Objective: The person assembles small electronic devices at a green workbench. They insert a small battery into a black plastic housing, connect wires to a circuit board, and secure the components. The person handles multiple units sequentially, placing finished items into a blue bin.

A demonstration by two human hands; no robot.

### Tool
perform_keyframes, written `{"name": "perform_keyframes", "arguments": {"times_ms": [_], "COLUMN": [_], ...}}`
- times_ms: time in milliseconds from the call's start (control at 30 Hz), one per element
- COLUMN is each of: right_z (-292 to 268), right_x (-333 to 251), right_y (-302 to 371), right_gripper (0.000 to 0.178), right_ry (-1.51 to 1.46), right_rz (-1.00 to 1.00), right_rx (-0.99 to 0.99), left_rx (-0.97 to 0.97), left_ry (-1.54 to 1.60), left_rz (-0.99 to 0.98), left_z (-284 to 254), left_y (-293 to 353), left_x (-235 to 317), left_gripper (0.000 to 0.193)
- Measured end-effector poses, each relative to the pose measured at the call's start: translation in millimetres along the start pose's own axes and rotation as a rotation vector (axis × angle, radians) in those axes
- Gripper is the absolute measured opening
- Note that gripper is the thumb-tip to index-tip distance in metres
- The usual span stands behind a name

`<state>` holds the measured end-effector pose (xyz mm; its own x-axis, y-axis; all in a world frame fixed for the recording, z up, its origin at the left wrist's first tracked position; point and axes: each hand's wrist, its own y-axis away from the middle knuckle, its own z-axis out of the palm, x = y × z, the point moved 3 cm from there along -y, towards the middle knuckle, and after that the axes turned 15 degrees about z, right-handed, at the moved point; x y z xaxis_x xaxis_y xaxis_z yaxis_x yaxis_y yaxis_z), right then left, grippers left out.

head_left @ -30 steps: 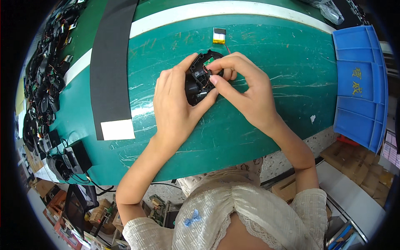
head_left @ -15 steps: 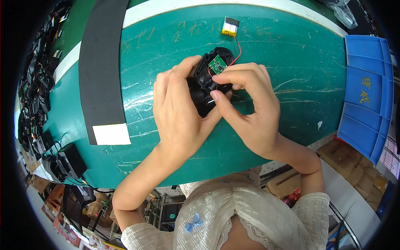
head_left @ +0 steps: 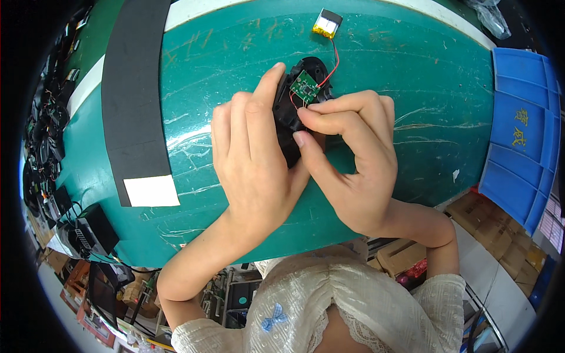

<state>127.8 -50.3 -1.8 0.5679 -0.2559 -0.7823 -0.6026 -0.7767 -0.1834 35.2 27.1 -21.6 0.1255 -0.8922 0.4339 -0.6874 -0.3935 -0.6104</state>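
Note:
My left hand (head_left: 250, 159) wraps the left side of a black plastic housing (head_left: 284, 109), holding it a little above the green table. In the open face of the housing sits a small green circuit board (head_left: 305, 87) with thin wires. A red wire (head_left: 338, 59) runs from the board to a silver and yellow battery pack (head_left: 327, 23), which lies on the table beyond. My right hand (head_left: 362, 159) is closed, thumb and index fingertips pressed at the lower edge of the housing, just below the board. Whether a wire is between those fingertips is hidden.
A long black mat (head_left: 134, 88) with a white patch crosses the green table (head_left: 412, 70) at the left. A blue plastic bin (head_left: 521, 135) stands at the right edge. Black devices and cables (head_left: 44, 141) are heaped at far left, with a black box (head_left: 97, 229) nearer.
The housing has turned slightly in my hands and the board faces me at a changed angle. My left fingers have shifted along its side. My right fingertips stay at its lower edge.

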Motion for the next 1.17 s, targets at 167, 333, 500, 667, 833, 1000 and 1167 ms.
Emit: {"name": "perform_keyframes", "arguments": {"times_ms": [167,333,500,667,833,1000,1167], "right_z": [6.3,1.4,-0.7,-4.0,-4.3,-7.4,-4.8], "right_x": [4.4,-0.4,6.9,7.5,10.4,9.3,13.2], "right_y": [4.1,1.0,-3.6,-7.6,-9.8,-10.4,-10.6], "right_gripper": [0.025,0.024,0.021,0.019,0.019,0.021,0.027], "right_ry": [0.024,0.083,0.05,0.067,0.071,0.087,0.091], "right_rz": [-0.072,-0.075,-0.057,-0.071,-0.085,-0.121,-0.187], "right_rx": [0.065,0.096,0.076,0.104,0.092,0.079,0.098], "left_rx": [-0.022,-0.142,-0.391,-0.239,-0.304,-0.232,-0.203], "left_ry": [-0.045,0.203,0.607,0.928,0.876,0.964,1.001], "left_rz": [0.003,-0.06,-0.287,-0.373,-0.488,-0.488,-0.492], "left_z": [2.1,-1.2,-7.8,-7.5,-10.8,-9.2,-7.8], "left_y": [2.1,-0.3,-7.6,-8.2,-11.5,-12.3,-9.6], "left_x": [2.2,2.5,-4.6,-8.5,-12.9,-14.7,-20.5], "left_gripper": [0.063,0.065,0.063,0.054,0.045,0.043,0.042]}}
